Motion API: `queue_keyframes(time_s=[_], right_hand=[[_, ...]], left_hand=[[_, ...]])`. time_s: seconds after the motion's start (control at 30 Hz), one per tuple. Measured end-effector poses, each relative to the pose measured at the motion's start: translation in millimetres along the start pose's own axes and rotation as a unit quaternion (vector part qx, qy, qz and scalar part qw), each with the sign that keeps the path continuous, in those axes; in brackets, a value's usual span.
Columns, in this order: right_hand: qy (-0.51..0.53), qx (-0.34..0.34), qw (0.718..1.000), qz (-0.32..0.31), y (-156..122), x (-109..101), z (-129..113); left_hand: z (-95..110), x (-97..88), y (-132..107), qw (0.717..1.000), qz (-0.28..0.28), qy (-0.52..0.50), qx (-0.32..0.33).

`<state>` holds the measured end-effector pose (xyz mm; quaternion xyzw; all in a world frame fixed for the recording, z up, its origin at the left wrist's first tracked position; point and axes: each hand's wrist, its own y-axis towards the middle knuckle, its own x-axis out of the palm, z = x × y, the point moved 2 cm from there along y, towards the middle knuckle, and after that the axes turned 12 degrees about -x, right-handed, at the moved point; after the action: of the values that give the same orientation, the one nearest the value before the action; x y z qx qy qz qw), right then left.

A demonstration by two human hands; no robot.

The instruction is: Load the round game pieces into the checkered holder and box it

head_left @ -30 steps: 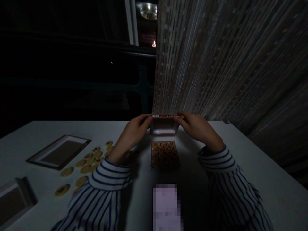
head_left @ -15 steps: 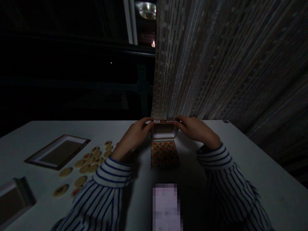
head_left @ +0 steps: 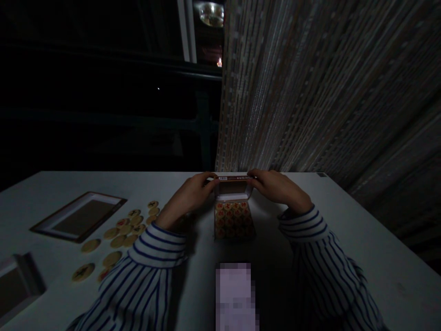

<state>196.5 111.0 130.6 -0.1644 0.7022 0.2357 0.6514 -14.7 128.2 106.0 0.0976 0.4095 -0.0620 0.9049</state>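
Note:
A small box lid hangs tilted over the far end of an open box of round game pieces at the middle of the white table. My left hand pinches the lid's left end and my right hand pinches its right end. The lid's near edge is close to the box's far rim; whether they touch I cannot tell. The pieces in the box lie in rows, tan with red marks. Both my sleeves are white with blue stripes.
Several loose tan discs lie on the table at the left. Beyond them lies a flat tray-like lid, and another box part sits at the left edge. A bead curtain hangs behind. A blurred patch is near me.
Both hands have lowered the lid toward the box; it now covers the box's far end, where a gap showed a second ago.

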Motion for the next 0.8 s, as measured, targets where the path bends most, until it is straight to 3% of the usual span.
queue_keyframes(time_s=[0.8], right_hand=[[0.012,-0.018,0.999,-0.024,-0.6,1.5,-2.6]], left_hand=[[-2.6,-4.6,-1.4,0.999,-0.030,0.026,-0.012]])
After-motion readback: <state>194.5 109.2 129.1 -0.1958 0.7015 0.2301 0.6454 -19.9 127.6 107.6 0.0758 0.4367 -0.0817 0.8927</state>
